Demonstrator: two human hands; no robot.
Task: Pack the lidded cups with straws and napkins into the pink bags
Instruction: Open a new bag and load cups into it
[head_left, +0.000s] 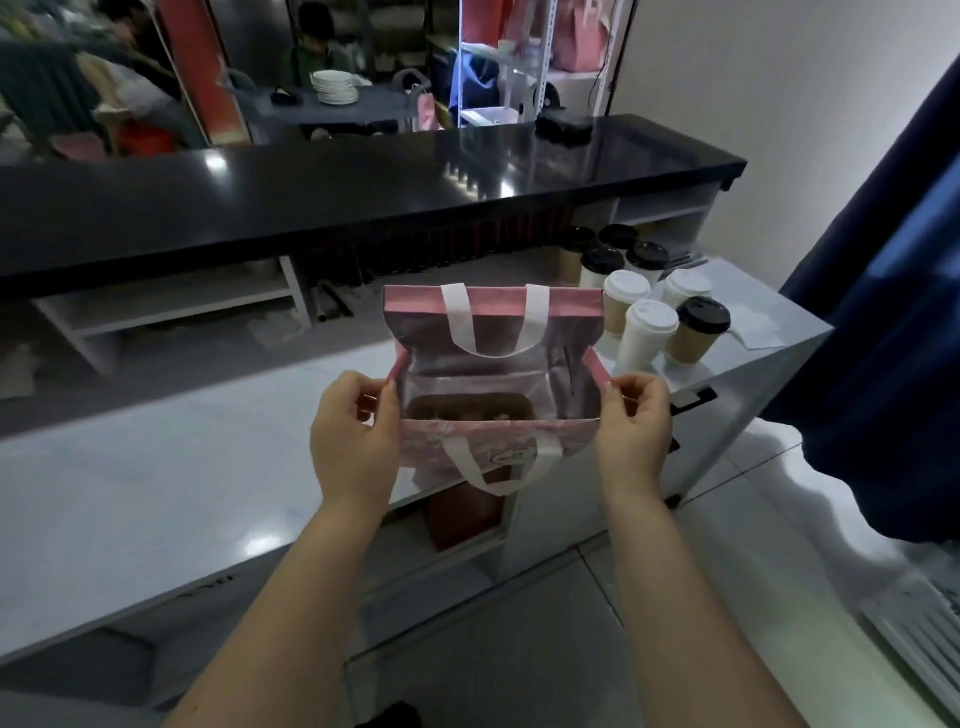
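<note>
A pink bag (493, 441) with white handles and a silver lining is held open in the middle of the view, above the edge of the white counter (130, 493). My left hand (353, 436) pinches its left rim and my right hand (636, 431) pinches its right rim. A brown insert lies at the bottom of the bag. Several lidded paper cups (649, 327), some with white lids and some with black, stand in a group to the right of the bag on a white cabinet (769, 353). A white napkin (753, 322) lies beside them. I see no straws.
A long black bar top (363, 182) runs across behind the counter, with white shelves below it. A dark blue curtain (893, 338) hangs at the right. Further back stand a table with stacked plates (335, 85), a seated person, and a metal rack holding pink bags (579, 36).
</note>
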